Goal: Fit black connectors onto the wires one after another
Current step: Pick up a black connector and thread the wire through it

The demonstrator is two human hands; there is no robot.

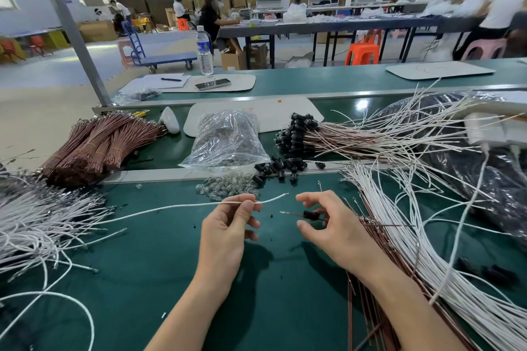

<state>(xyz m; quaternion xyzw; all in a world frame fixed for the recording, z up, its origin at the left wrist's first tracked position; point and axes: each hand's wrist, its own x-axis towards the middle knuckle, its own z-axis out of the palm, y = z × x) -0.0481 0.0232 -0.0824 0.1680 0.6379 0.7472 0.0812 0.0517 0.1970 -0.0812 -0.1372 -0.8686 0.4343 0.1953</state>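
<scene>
The black connector being worked on is held just above the middle of the tabletop. A brown wire already runs through it, with its metal tip poking out to the left. A white wire hangs just beside it, tip aimed at the connector but not touching, and its length trails toward the left edge. This connector looks half fitted: one lead is seated and the white one is not yet in.

Farther out, a finished pile of connectors already on wires lies toward the far right of the tabletop. A handful of loose connectors waits on the metal rail across the middle. Much work appears to remain. White wires are heaped at the left edge, more white and brown leads fan along the right edge, and tied brown bundles sit at the far left. A bag of small clear parts rests behind the rail.

The left hand is closed narrow, thumb and forefinger pinching the white wire close to its free end, with the other fingers curled underneath. The right hand is loosely curled around the connector. Its forefinger arches above and its thumb sits below, and which fingers actually grip the connector is hard to make out.
</scene>
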